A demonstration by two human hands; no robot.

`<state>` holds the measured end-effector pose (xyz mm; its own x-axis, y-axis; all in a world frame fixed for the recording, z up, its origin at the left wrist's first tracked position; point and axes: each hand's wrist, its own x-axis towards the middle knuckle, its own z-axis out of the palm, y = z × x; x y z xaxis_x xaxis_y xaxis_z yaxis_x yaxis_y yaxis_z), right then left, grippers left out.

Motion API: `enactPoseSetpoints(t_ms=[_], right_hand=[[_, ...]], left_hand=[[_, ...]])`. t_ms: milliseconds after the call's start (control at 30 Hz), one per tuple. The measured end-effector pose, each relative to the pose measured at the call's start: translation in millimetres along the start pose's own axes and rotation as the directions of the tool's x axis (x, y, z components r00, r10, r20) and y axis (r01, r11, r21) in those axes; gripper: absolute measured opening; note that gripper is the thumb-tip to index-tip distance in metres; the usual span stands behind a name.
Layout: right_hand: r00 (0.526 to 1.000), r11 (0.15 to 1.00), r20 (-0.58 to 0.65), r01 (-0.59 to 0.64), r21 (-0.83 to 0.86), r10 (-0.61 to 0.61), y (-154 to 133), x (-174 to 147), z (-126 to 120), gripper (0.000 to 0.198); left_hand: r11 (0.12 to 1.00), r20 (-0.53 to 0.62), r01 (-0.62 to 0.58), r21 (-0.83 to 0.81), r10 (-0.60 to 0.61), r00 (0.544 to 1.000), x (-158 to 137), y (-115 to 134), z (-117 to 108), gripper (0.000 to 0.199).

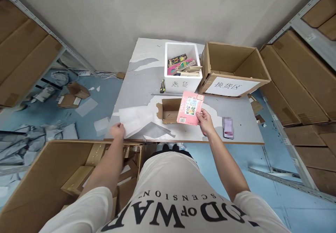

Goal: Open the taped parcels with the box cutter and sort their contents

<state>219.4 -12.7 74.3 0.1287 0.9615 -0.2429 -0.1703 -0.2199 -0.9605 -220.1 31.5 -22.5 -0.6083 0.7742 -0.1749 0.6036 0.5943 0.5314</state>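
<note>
In my right hand [205,121] is a pink book [191,107] with a colourful picture and a barcode on its cover, gripped by its lower right corner. It partly covers a small open cardboard box [171,111] on the table. My left hand [117,130] is closed on the left edge of a thin white sheet [136,118] at the table's front left. Behind the small box stands a white foam box [181,84] with several books [181,64] in it. A yellow and black utility knife [162,86] lies by its left side.
An open cardboard box [235,86] with a handwritten label stands at the table's back right. A phone [228,128] lies at the front right. Below left is a large carton [28,187] holding smaller boxes. Shelves with cartons [301,68] flank the table [244,114].
</note>
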Motion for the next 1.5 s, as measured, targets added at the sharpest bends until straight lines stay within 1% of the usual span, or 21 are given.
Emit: enactPoseSetpoints(t_ms=[100, 200, 233, 267, 300, 333, 367, 433, 467, 500, 600, 667, 800, 900, 967, 1033, 1100, 1200, 1333, 1433, 1500], right_hand=[[1.0, 1.0, -0.006, -0.013, 0.01, 0.013, 1.7, -0.1, 3.4, 0.045], [0.999, 0.999, -0.027, -0.033, 0.005, 0.033, 0.4, 0.7, 5.9, 0.048], [0.999, 0.999, -0.029, -0.042, 0.0, 0.042, -0.5, 1.2, 6.8, 0.049], [0.998, 0.999, -0.031, -0.048, -0.004, 0.048, -1.4, 1.6, 8.0, 0.049], [0.998, 0.999, -0.033, -0.05, -0.005, 0.05, -2.4, 2.0, 9.5, 0.049], [0.998, 0.999, -0.035, -0.047, -0.003, 0.047, -3.3, 2.3, 11.3, 0.049], [0.999, 0.999, -0.037, -0.04, 0.0, 0.04, -4.0, 2.3, 13.3, 0.049], [0.999, 1.0, -0.032, -0.021, 0.005, 0.021, -4.6, 1.4, 17.5, 0.049], [1.0, 1.0, -0.022, -0.018, 0.004, 0.018, -4.3, 0.5, 19.3, 0.049], [1.0, 1.0, -0.008, -0.021, 0.003, 0.021, -3.7, -0.5, 20.7, 0.048], [0.997, 0.999, 0.067, -0.047, -0.015, 0.048, -1.7, -2.8, 19.9, 0.047], [0.993, 0.999, 0.108, -0.037, -0.024, 0.039, -3.0, -1.0, 13.9, 0.046], [0.987, 0.998, 0.148, 0.065, 0.001, -0.064, -19.6, 15.4, -9.4, 0.054], [0.95, 0.976, 0.283, 0.174, -0.133, -0.131, -40.9, 32.8, -25.8, 0.051], [0.909, 0.923, 0.37, 0.294, -0.249, -0.19, -54.9, 41.5, -30.0, 0.035], [0.866, 0.857, 0.438, 0.403, -0.322, -0.242, -66.9, 45.8, -28.5, 0.022], [0.832, 0.8, 0.488, 0.472, -0.371, -0.264, -77.0, 45.9, -23.7, 0.019], [0.802, 0.716, 0.525, 0.543, -0.439, -0.286, -89.7, 42.6, -15.7, 0.019], [0.763, 0.592, 0.55, 0.627, -0.506, -0.339, -108.1, 41.4, -6.2, 0.02], [0.718, 0.519, 0.57, 0.689, -0.506, -0.398, -127.0, 42.9, 4.0, 0.017], [0.7, 0.505, 0.588, 0.707, -0.494, -0.405, -141.2, 43.6, 12.3, 0.016]], left_hand=[[0.998, 0.044, 0.06, -0.031, -0.058, 0.997, -10.7, 1.2, 13.6, 0.032], [0.995, 0.018, -0.012, -0.102, 0.014, 1.0, -38.2, 22.5, 22.8, 0.043], [0.987, -0.012, -0.07, -0.145, 0.069, 0.998, -53.7, 33.0, 25.4, 0.046], [0.936, -0.044, -0.193, -0.293, 0.189, 0.981, -72.5, 45.1, 28.1, 0.048], [0.854, -0.015, -0.269, -0.446, 0.294, 0.956, -93.7, 58.3, 31.0, 0.049], [0.77, 0.079, -0.254, -0.586, 0.366, 0.927, -116.1, 72.5, 34.1, 0.052], [0.703, 0.214, -0.149, -0.695, 0.401, 0.891, -138.3, 87.0, 37.2, 0.058], [0.576, 0.48, 0.187, -0.796, 0.413, 0.774, -175.8, 114.8, 42.7, 0.065], [0.518, 0.572, 0.335, -0.787, 0.409, 0.711, -189.1, 126.7, 44.6, 0.059], [0.468, 0.618, 0.427, -0.774, 0.412, 0.669, -198.2, 136.5, 45.7, 0.055], [0.368, 0.636, 0.521, -0.77, 0.385, 0.668, -204.8, 150.6, 44.6, 0.046], [0.368, 0.631, 0.516, -0.774, 0.375, 0.679, -201.0, 148.9, 41.7, 0.044], [0.406, 0.649, 0.511, -0.757, 0.378, 0.66, -196.9, 137.5, 35.4, 0.045], [0.425, 0.672, 0.526, -0.737, 0.375, 0.639, -197.6, 134.2, 32.2, 0.045], [0.438, 0.675, 0.52, -0.733, 0.374, 0.636, -197.2, 134.8, 31.6, 0.048], [0.433, 0.658, 0.505, -0.746, 0.363, 0.66, -195.8, 135.7, 32.2, 0.056], [0.417, 0.627, 0.483, -0.77, 0.355, 0.693, -194.2, 135.9, 33.3, 0.062], [0.394, 0.584, 0.443, -0.805, 0.396, 0.709, -193.1, 135.0, 34.5, 0.054], [0.382, 0.579, 0.438, -0.814, 0.468, 0.668, -195.7, 136.2, 33.1, 0.044], [0.417, 0.588, 0.417, -0.808, 0.511, 0.628, -199.3, 140.8, 31.8, 0.051], [0.457, 0.582, 0.367, -0.81, 0.551, 0.598, -200.7, 144.7, 31.5, 0.05]])
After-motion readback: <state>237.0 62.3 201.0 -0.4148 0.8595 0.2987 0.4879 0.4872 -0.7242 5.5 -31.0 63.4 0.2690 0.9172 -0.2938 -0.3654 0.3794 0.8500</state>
